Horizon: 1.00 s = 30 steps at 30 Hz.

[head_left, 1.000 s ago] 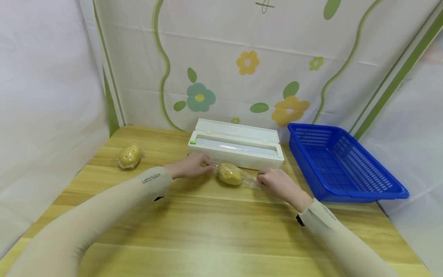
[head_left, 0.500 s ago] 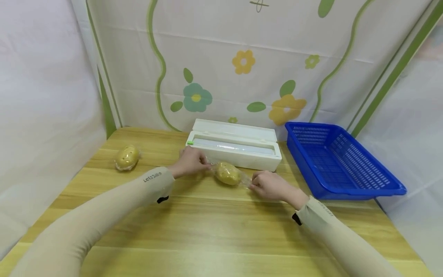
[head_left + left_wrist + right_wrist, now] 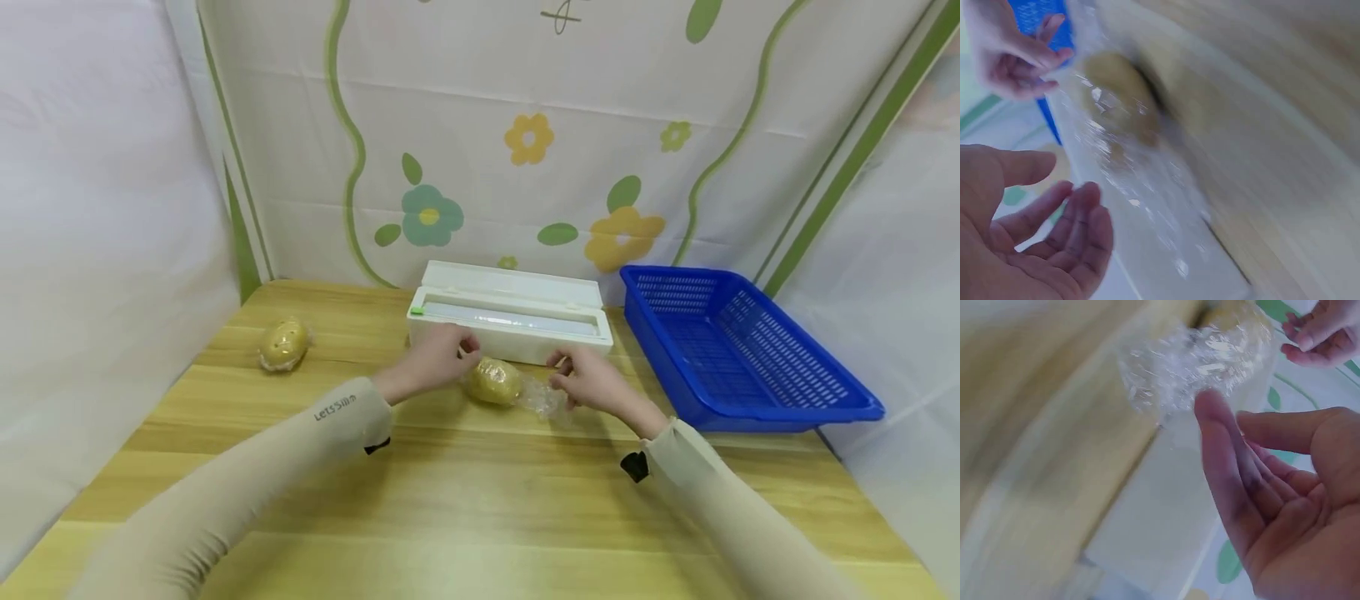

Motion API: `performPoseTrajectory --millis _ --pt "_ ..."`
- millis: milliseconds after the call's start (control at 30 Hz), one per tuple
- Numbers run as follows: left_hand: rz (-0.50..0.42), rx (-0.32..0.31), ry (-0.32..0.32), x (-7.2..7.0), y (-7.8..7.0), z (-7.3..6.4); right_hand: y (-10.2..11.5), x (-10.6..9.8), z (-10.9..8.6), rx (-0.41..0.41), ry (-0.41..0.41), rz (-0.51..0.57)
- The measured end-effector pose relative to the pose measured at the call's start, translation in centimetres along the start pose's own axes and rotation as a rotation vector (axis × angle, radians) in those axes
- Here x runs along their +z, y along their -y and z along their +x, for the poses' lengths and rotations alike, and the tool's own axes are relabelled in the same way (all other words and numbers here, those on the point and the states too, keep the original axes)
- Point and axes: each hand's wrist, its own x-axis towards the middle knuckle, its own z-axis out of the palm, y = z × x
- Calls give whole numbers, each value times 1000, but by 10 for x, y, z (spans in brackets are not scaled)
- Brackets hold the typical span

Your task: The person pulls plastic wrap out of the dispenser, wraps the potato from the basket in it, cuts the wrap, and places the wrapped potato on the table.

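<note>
A yellow potato [image 3: 495,382] in clear plastic wrap lies on the table in front of a white cling film box [image 3: 517,342]. The loose wrap [image 3: 543,398] spreads out from its right end; in the left wrist view, more film [image 3: 1166,212] trails on the near side. My left hand [image 3: 442,357] hovers at the potato's left end, its fingers loosely bent and a gap between thumb and fingers. On the other side my right hand [image 3: 588,379] is just above the crumpled film [image 3: 1179,365], thumb and index finger close together with nothing between them.
Another wrapped potato [image 3: 285,343] rests at the left back of the wooden table [image 3: 480,517]. A blue perforated basket [image 3: 686,379] stands on the right. The box's lid [image 3: 512,282] is raised, and a flowered cloth [image 3: 480,150] hangs behind.
Both hands have let go of the twisted wrap ends and lifted slightly, and the fingers have loosened. The film on the right has spread out; the potato stays about where it was.
</note>
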Motion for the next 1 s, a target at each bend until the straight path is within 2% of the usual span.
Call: performPoseTrajectory --millis 67,133,367,567,733,1000 --pt "-21 -7 -7 6 -7 -4 3 1 3 -19 -69 -38" --pt "-3 -22 -33 11 -12 -9 6 4 6 -49 -98 -72" --pt "54 -92 -78 27 -15 -25 16 22 18 -133 -30 -64" --pt "0 -72 -100 31 -10 -25 17 30 19 -126 -20 -45" --pt "-104 -38 -54 31 -3 -23 22 38 12 -73 -25 25" --pt "-206 19 0 36 2 -24 34 58 -12 122 -158 222"
